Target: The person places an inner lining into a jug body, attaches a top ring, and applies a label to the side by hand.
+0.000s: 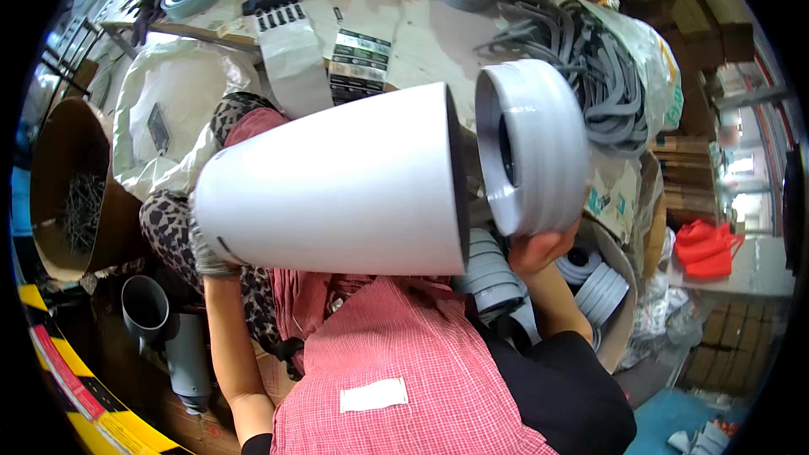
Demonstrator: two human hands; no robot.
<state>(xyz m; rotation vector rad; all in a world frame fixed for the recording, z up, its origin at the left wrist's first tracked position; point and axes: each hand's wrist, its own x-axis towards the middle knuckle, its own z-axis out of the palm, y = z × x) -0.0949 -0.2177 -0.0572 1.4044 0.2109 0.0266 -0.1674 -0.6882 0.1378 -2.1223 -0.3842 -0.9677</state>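
Note:
A large white tapered plastic cylinder (337, 181) lies sideways across my lap in the middle. Its wide open end faces right. My left hand (209, 251), in a light knitted glove, grips the narrow left end from below; the cylinder hides part of the fingers. To the right of the open mouth, a light grey ribbed plastic ring (543, 152) is held up on its edge, a small gap apart from the cylinder. My right hand (543, 248) is closed on the lower edge of this ring, its far fingers hidden.
More grey ribbed rings (602, 293) fill a round container at my right. Grey flexible strips (602, 76) are heaped on the table (430, 50) beside label sheets (360, 66). At left stand a plastic-lined container (168, 109) and a cardboard box (50, 194) of small metal pieces.

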